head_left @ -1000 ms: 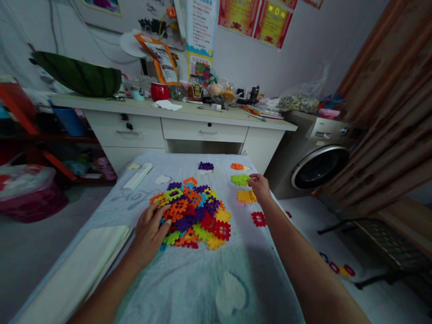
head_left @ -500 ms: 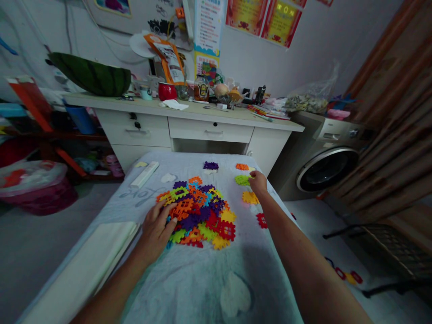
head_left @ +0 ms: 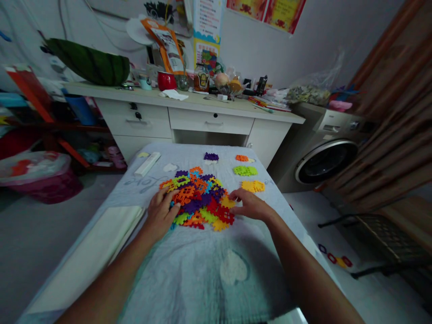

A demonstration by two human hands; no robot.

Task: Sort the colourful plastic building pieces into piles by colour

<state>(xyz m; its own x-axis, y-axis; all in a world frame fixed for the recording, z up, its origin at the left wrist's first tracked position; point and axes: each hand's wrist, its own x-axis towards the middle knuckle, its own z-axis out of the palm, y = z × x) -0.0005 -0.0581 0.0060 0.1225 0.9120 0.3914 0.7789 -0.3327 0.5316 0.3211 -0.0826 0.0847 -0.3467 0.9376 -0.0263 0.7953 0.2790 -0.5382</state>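
A heap of flat plastic puzzle tiles (head_left: 199,200) in orange, purple, green, yellow and red lies in the middle of a cloth-covered table (head_left: 202,265). My left hand (head_left: 161,215) rests on the heap's left edge, fingers spread over orange and green tiles. At the heap's right edge my right hand (head_left: 250,206) lies flat, its fingers stretched toward a yellow and a red tile. Beyond it small sorted groups lie apart: yellow tiles (head_left: 253,186), green tiles (head_left: 245,171), orange tiles (head_left: 241,158) and purple tiles (head_left: 211,156).
A white remote (head_left: 147,164) lies at the table's far left and a folded white cloth (head_left: 97,245) along its left edge. Behind stand a cluttered white desk (head_left: 189,117) and a washing machine (head_left: 324,153). Loose tiles (head_left: 332,258) lie on the floor at right.
My right hand has pulled back from the green group to the right edge of the heap. The left hand stays on the heap's left side. The view has tilted down slightly.
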